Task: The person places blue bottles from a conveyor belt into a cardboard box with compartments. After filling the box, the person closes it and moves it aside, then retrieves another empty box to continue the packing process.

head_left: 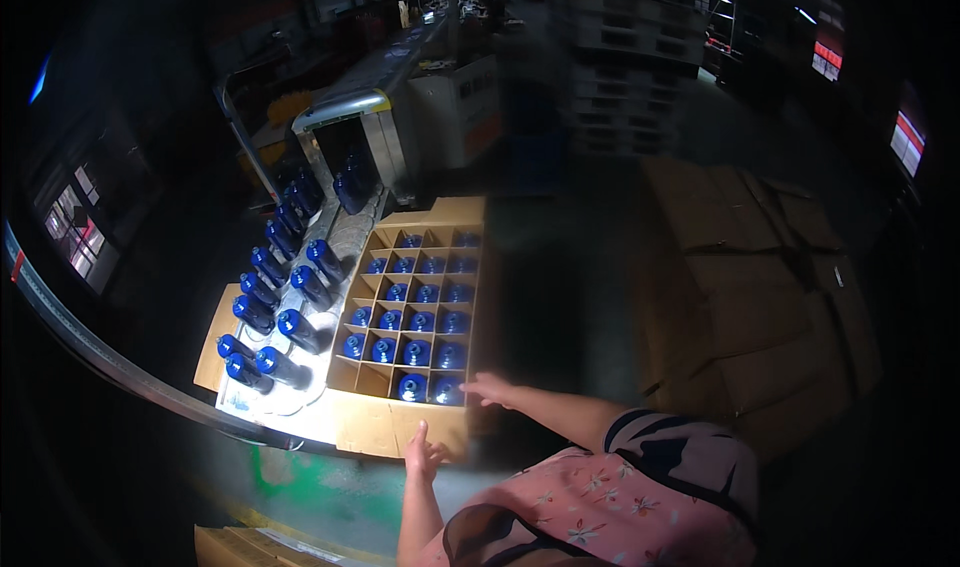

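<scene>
A cardboard carton with a grid of dividers stands in front of me, flaps folded out. Blue bottles with narrow necks stand upright in most of its cells. At the front left, two cells show no bottle. My right hand is at the carton's right edge by the front corner, fingers stretched toward the nearest bottle. Low at the front flap is my left hand, thumb raised apart from its fingers and nothing visible in it. Whether it touches the flap I cannot tell.
Left of the carton, a brightly lit conveyor carries several upright blue bottles out of a metal-framed tunnel. A metal rail curves along the left. Flattened cardboard is stacked at the right. Pallets stand behind.
</scene>
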A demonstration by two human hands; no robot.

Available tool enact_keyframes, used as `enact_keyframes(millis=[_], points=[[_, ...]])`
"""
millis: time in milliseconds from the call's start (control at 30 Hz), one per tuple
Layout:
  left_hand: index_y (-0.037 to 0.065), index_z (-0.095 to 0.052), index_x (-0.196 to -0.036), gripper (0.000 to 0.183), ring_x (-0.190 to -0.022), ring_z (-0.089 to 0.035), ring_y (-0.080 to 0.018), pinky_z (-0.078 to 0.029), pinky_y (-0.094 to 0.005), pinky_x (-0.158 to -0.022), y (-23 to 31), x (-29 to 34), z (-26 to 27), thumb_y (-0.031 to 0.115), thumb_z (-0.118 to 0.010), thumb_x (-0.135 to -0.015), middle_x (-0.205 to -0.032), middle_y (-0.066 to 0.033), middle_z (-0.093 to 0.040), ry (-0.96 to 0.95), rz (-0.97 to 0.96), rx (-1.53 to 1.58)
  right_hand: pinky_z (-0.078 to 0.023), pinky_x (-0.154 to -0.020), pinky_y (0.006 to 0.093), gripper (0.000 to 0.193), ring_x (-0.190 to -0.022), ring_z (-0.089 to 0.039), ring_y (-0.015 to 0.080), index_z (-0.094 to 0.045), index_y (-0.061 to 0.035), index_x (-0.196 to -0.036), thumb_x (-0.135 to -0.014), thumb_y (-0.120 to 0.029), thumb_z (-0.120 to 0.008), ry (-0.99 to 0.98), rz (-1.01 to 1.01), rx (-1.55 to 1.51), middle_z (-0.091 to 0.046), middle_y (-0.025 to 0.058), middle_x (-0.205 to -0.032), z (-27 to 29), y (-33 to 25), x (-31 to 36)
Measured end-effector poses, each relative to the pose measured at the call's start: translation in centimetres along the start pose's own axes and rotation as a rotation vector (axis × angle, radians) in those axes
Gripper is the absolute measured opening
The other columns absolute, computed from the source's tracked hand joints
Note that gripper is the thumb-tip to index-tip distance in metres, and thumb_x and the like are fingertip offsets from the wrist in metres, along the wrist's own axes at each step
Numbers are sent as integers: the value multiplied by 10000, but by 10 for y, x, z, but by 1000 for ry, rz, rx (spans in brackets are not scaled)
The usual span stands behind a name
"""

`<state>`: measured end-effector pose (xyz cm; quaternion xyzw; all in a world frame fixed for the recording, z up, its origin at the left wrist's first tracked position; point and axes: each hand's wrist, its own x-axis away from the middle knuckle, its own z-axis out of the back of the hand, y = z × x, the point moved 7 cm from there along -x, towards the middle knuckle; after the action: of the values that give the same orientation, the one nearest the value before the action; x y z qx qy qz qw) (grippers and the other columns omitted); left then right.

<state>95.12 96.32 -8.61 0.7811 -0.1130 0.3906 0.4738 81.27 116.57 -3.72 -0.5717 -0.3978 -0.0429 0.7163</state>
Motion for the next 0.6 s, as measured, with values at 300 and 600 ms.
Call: enact_keyframes(millis=[300,600], points=[[-6,-542,-1204,699,-726,-681,-336,-578,-492,-594,-8,-41,-171,600,-596,-858,-920,-159,-672,248,-54,21,-472,-934,376,657,-1281,-434,264,-326,-148,-1480,-931,-422,-562,-574,119,272,-348,84,-1496,170,37,38],[76,-473,-1333,798,-979,-635,-277,-541,-507,-743,-18,-65,-197,710,-507,-849,-1153,-105,-622,278,-84,0,-434,-1026,427,746,-1300,-441,282,-300,-60,-1481,-903,-400,-627,-256,46,119,-373,145,-1489,336,25,9]])
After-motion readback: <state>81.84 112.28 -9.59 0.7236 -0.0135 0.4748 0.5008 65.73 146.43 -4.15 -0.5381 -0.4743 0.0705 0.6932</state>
